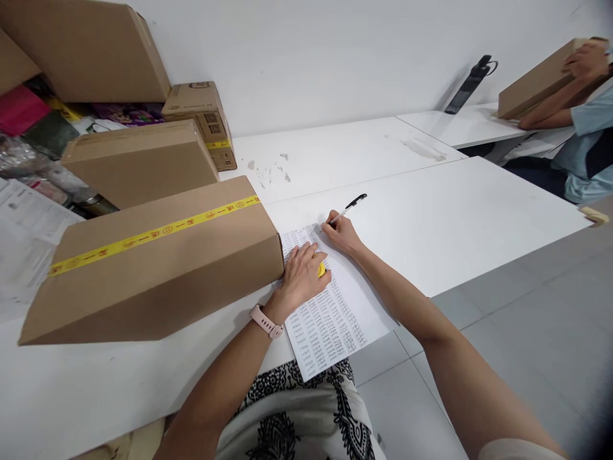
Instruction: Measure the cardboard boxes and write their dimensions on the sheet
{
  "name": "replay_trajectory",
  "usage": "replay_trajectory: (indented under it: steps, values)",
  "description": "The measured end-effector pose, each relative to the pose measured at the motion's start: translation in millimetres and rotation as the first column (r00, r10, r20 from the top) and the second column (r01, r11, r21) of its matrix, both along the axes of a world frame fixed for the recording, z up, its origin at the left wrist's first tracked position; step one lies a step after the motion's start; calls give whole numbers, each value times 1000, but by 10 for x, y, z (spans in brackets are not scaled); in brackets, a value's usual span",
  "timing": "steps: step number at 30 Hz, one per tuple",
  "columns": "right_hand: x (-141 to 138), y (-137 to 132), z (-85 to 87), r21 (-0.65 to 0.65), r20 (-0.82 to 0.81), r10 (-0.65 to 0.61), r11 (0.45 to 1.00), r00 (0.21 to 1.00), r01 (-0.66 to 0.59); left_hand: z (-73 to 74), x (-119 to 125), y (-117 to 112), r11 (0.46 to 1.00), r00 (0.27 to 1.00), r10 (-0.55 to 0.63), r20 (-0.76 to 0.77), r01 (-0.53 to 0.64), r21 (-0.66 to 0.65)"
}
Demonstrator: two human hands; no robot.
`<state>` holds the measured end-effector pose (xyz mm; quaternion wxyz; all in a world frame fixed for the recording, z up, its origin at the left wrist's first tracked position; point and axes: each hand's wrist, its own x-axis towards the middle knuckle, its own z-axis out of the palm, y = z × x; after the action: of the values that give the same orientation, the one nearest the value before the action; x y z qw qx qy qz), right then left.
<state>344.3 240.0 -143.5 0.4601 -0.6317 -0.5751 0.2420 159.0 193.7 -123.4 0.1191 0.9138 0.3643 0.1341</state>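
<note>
In the head view, my right hand [341,233] is closed around a pen [352,206] with a white barrel and a black clip end. The pen's writing end is hidden by the fingers, near the top of a sheet of paper [330,332] covered in columns of handwriting. Lower on the same sheet lies my left hand [304,273], its thumb and fingers curved over a small yellow object [321,268]. Most of that object is covered, so its kind is unclear. Touching or nearly touching the left hand's fingers is a taped cardboard box [158,255].
More cardboard boxes [138,160] and wrapped goods crowd the left. A dark water bottle [469,86] stands on the far white table [479,128]. At right, another person's hand [587,61] rests on a box [536,80]. The near table's edge [507,255] drops to tiled floor.
</note>
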Motion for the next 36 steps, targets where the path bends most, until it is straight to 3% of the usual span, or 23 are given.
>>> replay_trajectory:
  steps: [36]
  values:
    - [6,14,-12,16,23,-11,1000,1000,11,-14,-3,-2,1000,1000,6,2,-6,-7]
